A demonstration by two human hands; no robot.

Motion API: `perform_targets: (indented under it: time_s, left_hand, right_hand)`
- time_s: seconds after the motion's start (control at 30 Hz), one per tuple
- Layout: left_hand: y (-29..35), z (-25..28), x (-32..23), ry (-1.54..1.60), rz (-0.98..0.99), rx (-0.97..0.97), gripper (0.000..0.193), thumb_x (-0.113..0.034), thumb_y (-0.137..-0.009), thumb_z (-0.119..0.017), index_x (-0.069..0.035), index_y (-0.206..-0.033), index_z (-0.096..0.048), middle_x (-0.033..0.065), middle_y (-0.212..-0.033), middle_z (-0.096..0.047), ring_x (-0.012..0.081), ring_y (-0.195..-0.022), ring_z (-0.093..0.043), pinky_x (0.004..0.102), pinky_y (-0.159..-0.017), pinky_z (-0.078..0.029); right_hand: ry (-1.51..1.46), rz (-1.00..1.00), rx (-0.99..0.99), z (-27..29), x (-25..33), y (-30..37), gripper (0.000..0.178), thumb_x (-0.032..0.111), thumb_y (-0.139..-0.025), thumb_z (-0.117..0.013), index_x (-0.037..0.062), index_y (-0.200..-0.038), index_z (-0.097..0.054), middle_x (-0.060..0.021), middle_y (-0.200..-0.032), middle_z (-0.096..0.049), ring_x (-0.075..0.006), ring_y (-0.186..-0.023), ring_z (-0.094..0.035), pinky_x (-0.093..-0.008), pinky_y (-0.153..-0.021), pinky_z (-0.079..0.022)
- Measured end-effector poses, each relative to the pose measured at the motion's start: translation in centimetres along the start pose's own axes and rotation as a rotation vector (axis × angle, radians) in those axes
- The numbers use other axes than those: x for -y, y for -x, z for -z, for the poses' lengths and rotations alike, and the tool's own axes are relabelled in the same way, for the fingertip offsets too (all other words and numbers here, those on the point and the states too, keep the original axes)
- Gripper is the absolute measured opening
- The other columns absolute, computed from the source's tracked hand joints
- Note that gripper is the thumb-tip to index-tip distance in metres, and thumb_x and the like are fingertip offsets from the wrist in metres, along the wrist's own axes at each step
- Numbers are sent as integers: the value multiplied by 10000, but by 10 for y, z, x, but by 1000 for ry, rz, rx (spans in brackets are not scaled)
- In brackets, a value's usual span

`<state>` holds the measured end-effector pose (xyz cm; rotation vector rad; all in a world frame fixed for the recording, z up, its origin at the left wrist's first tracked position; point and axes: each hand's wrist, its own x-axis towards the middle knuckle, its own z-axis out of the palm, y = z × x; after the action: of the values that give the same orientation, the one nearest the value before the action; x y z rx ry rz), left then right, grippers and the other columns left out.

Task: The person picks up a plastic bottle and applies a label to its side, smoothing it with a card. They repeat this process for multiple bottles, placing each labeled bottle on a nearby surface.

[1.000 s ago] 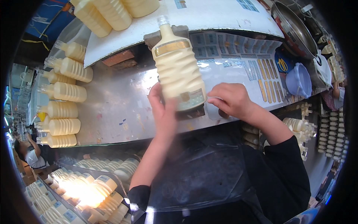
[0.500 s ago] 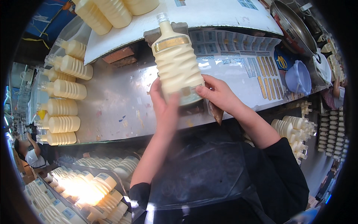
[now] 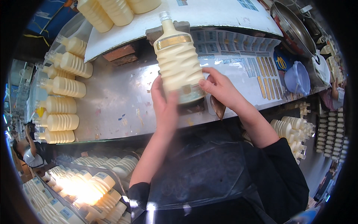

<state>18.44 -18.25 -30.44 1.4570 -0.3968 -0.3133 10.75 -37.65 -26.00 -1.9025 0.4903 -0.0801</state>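
Nearest the person, below the tabletop's near edge, a bin of cream bottles (image 3: 93, 186) lies on the left; several of them show pale blue labels, so they look finished. Another bunch of cream bottles (image 3: 292, 130) sits low on the right.

Above the near edge of the tabletop (image 3: 123, 108), both hands close on one ribbed cream bottle (image 3: 179, 61), held with its clear cap pointing away. The left hand (image 3: 166, 106) is curled along its lower left side; the right hand (image 3: 220, 87) presses fingertips against the lower right, at a band-shaped label near the base. A gold band label already rings the shoulder. Judging by that, the upper label is on and the lower one is being smoothed down; whether it is fully stuck cannot be told.

Along the left edge a row of unlabelled bottles (image 3: 61, 106) lies on its side, seemingly waiting. Toward the far right, sheets of gold strip labels (image 3: 266, 72) and sheets of blue rectangular labels (image 3: 223, 39) lie flat. Past them stand a small blue tub (image 3: 298, 78) and a metal bowl (image 3: 294, 26). On a white board (image 3: 209, 13) at the far edge rest more bottles (image 3: 112, 11).
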Motion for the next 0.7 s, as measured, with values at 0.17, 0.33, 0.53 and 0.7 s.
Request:
perform_targets:
  time_s: [0.17,0.33,0.53,0.7]
  left_hand:
    - [0,-7,-12,-113,13,-15,773,-377,-1012,-658,-36,-1569,-244,163,-1485,-408,236,-1353,-427,377,-1153,-345]
    - [0,-4,-6,-173,-13,-57,773,-300,-944,-704,52,-1525,-333,229,-1510,-423,316,-1419,-423,434,-1183,-340]
    - [0,9,5,2,-21,27,599,-242,-1077,-557,-85,-1591,-291,97,-1425,-479,187,-1298,-464,357,-1127,-369]
    - [0,4,3,-70,-19,18,631,-284,-1062,-599,-104,-1588,-301,90,-1413,-482,178,-1263,-472,351,-1115,-377]
  right_hand:
    - [403,45,-166,-11,50,7,786,452,-862,-729,-19,-1443,-490,-172,-858,-697,-270,-790,-696,-363,-777,-549]
    - [112,-45,-34,2,26,-3,678,419,-883,-726,-14,-1379,-565,-163,-897,-714,-244,-798,-699,-342,-795,-554]
    - [-91,-154,158,2,16,9,533,331,-996,-703,-13,-1385,-583,3,-834,-638,-51,-743,-550,-238,-658,-466]
    - [8,-46,70,-5,10,10,574,385,-961,-734,-16,-1352,-608,32,-785,-555,-49,-717,-473,-239,-640,-424]
